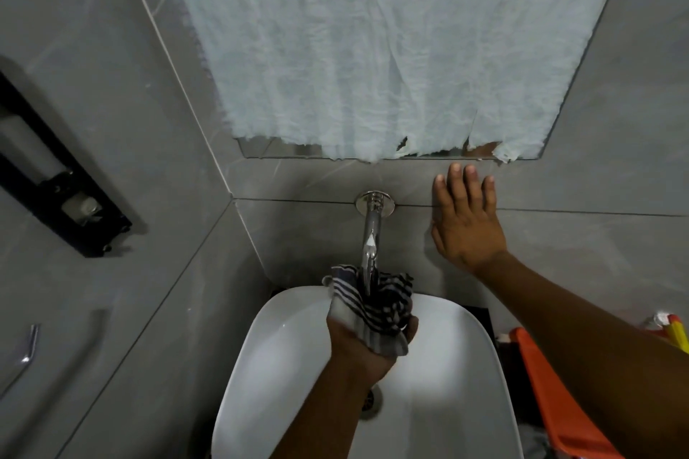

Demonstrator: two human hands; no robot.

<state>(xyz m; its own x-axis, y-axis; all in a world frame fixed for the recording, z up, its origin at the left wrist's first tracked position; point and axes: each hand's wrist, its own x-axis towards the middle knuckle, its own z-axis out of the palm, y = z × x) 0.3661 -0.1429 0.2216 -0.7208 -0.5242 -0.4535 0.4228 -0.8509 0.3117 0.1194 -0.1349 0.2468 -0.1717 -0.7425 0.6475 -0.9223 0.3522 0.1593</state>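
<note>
Striped cloth [373, 304], dark and white, bunched at frame centre, wrapped against the spout of the chrome tap [370, 235] above the back rim of the white basin [283, 365]. Gripped from below by the left hand [367, 347], fingers curled tight round the fabric. Right hand [466, 220] flat on the grey tile wall [596, 242], just right of the tap, fingers straight, holding nothing. Paper-covered mirror [373, 48] across the upper frame.

— What's carrying everything down there?
— I see 1 white basin [283, 347] straight under my left hand [367, 343], with its drain [371, 401] just beneath that wrist.
— Anything around it?
— A dark counter [481, 313] shows at the basin's back corner, below my right hand [466, 220]. Under the right forearm, 1 orange container [551, 395] sits just beside the basin; I can't tell what it holds.
</note>
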